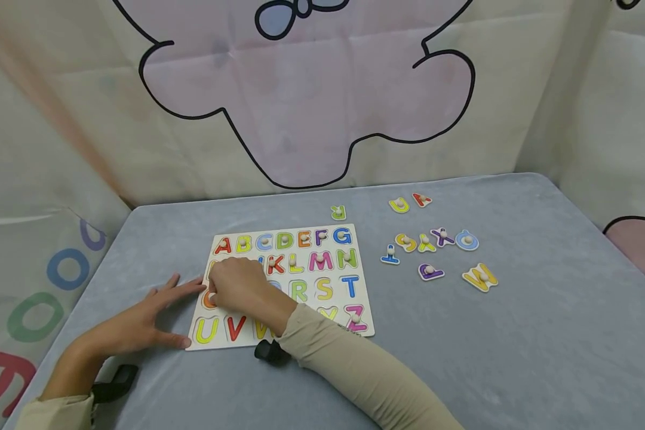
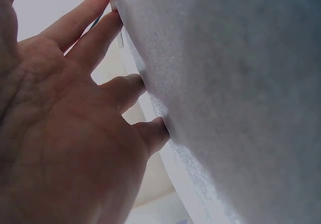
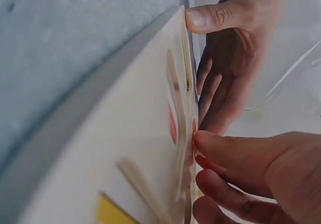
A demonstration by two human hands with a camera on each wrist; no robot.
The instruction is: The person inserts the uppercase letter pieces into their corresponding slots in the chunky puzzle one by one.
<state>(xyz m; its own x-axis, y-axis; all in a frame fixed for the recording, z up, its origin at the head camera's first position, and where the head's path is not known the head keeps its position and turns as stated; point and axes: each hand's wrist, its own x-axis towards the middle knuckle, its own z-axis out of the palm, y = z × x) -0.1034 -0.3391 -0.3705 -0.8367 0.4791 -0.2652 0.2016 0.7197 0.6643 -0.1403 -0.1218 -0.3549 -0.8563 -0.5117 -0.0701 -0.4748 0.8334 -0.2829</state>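
A white alphabet puzzle board [image 1: 309, 308] lies on the grey tabletop, several knobbed letters seated in its upper rows. Reaching across it, my right hand [image 1: 242, 286] is at the left side, thumb and fingers pinching an orange letter [image 1: 209, 301] in the third row. In the right wrist view the thumb and fingertips meet at that orange piece [image 3: 194, 125], which is mostly hidden. My left hand [image 1: 140, 322] spreads its fingers along the board's left edge, thumb at the near corner. The left wrist view shows its palm [image 2: 65, 118] and extended fingers, some touching the table.
Right of the board lie loose letters: a yellow W [image 1: 481, 278], a blue Q [image 1: 466, 240], a purple X [image 1: 442, 237], a blue T [image 1: 390, 255] and several others. A green R [image 1: 338, 212] sits behind the board. Printed cloth [image 1: 322, 107] hangs beyond the table.
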